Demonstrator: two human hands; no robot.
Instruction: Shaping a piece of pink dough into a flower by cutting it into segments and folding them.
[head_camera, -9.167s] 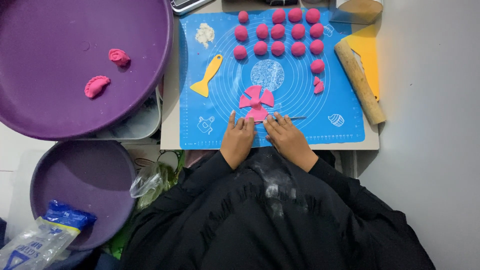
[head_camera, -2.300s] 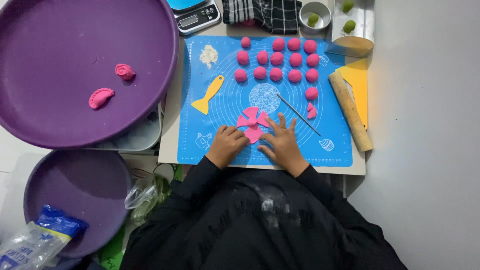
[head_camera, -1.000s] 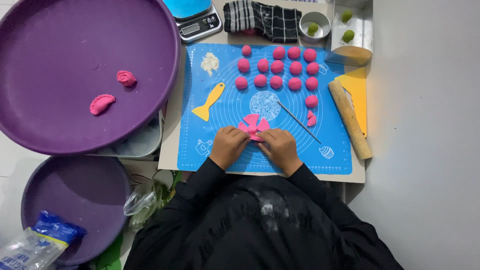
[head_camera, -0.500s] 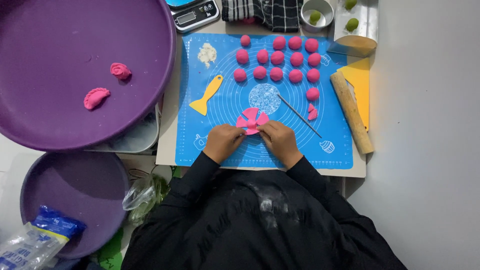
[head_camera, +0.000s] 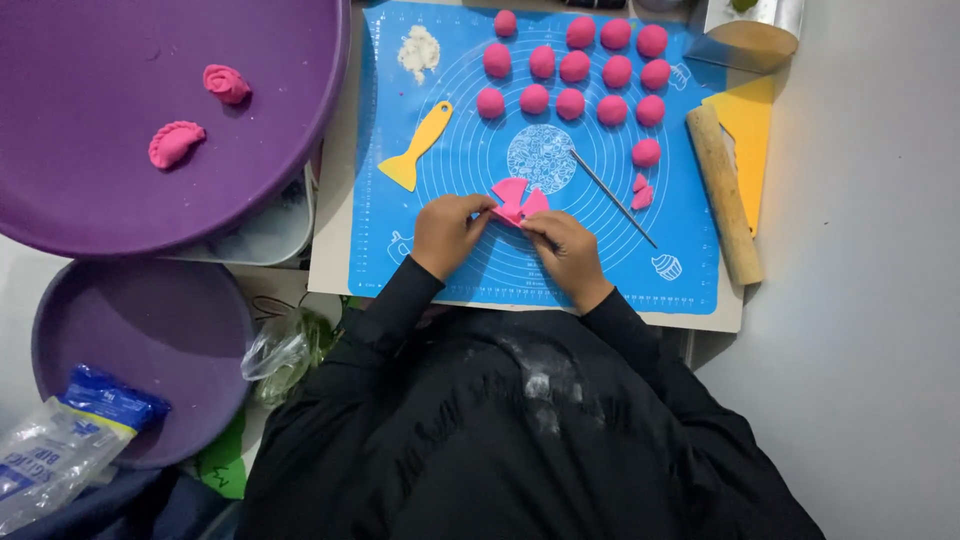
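Observation:
A flat pink dough piece (head_camera: 515, 197), cut into petal-like wedges, lies on the blue silicone mat (head_camera: 470, 270). My left hand (head_camera: 447, 230) pinches its left side and my right hand (head_camera: 567, 250) pinches its lower right side; both hands partly cover it. A thin metal stick (head_camera: 612, 198) lies just to the right of the dough piece. Several pink dough balls (head_camera: 575, 70) sit in rows at the far side of the mat. Two small pink scraps (head_camera: 641, 192) rest by the stick.
A yellow scraper (head_camera: 415, 148) and a pile of white flour (head_camera: 419, 48) lie on the mat's left. A wooden rolling pin (head_camera: 724, 192) and a yellow card (head_camera: 748, 135) lie right. The big purple tray (head_camera: 90, 215) holds two shaped pink dumplings (head_camera: 176, 142). A smaller purple bowl (head_camera: 150, 340) holds a plastic bag (head_camera: 70, 440).
The stick has gone from my right hand to the mat. Both hands have closed in on the dough piece and are folding its wedges together; the camera has moved closer.

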